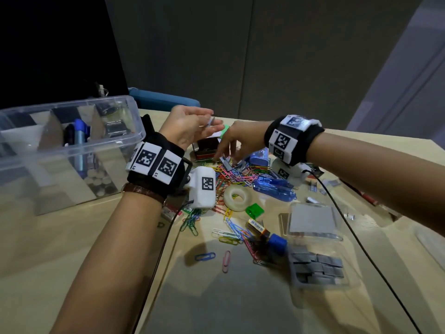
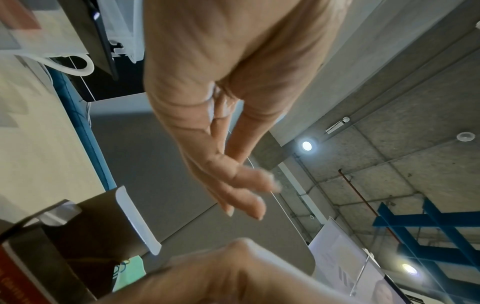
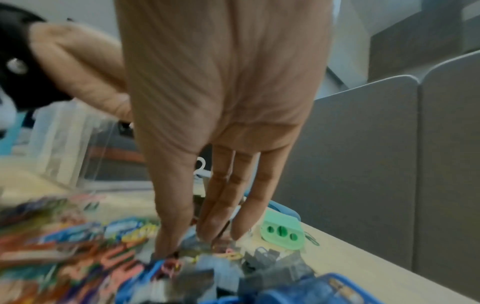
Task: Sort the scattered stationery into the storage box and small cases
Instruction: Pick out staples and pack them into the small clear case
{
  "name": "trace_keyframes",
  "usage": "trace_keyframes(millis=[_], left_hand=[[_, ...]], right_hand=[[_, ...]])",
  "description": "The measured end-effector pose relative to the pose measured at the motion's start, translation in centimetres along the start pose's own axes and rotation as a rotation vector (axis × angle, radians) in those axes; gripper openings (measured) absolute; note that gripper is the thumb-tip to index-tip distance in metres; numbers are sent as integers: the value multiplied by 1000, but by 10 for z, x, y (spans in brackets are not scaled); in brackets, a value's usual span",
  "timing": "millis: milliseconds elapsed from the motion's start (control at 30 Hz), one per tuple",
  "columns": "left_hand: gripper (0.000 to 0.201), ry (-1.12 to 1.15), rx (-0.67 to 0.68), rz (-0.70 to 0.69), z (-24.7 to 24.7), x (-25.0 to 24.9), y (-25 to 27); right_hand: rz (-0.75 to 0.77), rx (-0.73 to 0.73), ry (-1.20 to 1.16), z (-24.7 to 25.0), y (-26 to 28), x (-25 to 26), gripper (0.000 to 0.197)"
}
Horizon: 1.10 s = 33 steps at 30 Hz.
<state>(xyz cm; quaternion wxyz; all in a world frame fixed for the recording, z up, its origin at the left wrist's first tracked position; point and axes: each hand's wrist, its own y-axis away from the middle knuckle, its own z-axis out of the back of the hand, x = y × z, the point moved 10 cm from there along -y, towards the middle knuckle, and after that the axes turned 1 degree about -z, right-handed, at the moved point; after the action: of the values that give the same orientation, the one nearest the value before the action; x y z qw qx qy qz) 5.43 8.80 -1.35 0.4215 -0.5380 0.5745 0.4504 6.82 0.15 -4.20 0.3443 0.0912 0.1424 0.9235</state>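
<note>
My right hand (image 1: 225, 150) reaches down into a heap of coloured paper clips (image 1: 231, 175) and grey staple strips (image 1: 226, 163). Its straight fingertips (image 3: 207, 232) and thumb touch the strips (image 3: 197, 275) without closing on one. My left hand (image 1: 204, 124) is raised palm up above the table, fingers (image 2: 246, 185) nearly straight, with a small grey piece (image 1: 210, 121) lying at the fingertips. The clear storage box (image 1: 120, 150) stands at the left and holds markers. A clear small case (image 1: 317, 266) filled with staple strips lies open at the right front.
A tape roll (image 1: 234, 195), a green sharpener (image 1: 254, 210), a blue stapler (image 1: 274, 186) and a dark red carton (image 1: 204, 148) lie around the heap. A pale green part (image 3: 281, 232) sits by the far table edge. Cables run from both wrists toward me.
</note>
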Motion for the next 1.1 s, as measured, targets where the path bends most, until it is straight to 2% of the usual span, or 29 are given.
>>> trace_keyframes(millis=[100,267,367,433,500,600,733,800,900,1100], left_hand=[[24,25,62,-6,-2,0,-1],[25,-106,100,18,-3,1,-2],[28,-125,91,11,-6,4,-2],[27,-69,87,25,-11,8,-1],[23,-2,80,49,-15,13,-1],[22,59,99,55,-24,18,0],[20,17,83,-11,-26,17,1],[13,-17,91,-40,-26,16,1],[8,-50,117,-39,-29,19,2],[18,-22,160,-58,-41,18,8]], right_hand=[[-53,30,113,-13,-8,-2,49],[-53,-79,75,-3,-1,0,41],[-58,-221,-83,11,12,-7,43],[-62,-358,-204,26,27,-15,37],[-127,-456,-310,36,43,-31,26],[-245,-528,-507,38,64,-58,20],[-261,-628,-947,40,91,-75,33],[-238,-642,-1035,44,102,-77,32],[-173,-585,-1009,48,109,-67,23],[-169,-463,-987,37,103,-61,25]])
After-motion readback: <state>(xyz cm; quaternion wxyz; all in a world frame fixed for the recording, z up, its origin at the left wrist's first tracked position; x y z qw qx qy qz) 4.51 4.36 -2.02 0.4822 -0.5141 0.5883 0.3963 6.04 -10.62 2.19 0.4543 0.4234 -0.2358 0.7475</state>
